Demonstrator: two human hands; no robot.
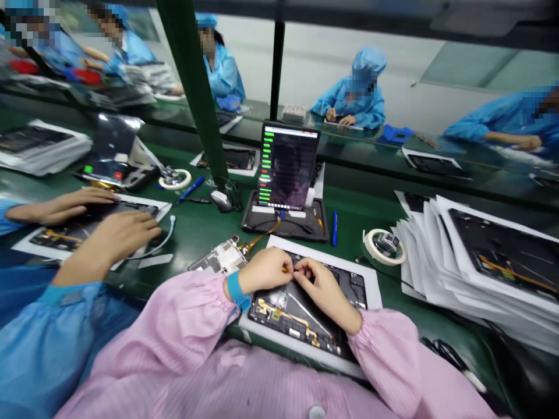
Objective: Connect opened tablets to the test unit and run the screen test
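Open tablet [305,317] lies flat on a sheet [371,279] at near tabletop [349,215] edge, so both wrists brace on it. L hand [264,270] grip pinched on small yellow flex [287,269]. R hand [325,291] fingertips meet it; grip can't tell.

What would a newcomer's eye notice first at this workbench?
Probably the lit tablet standing upright at centre back, green bars down its screen. Next, in front of it, the left hand and right hand in pink sleeves, fingertips meeting over an opened tablet on a white sheet. At right, a fanned stack of sheets bearing more devices.
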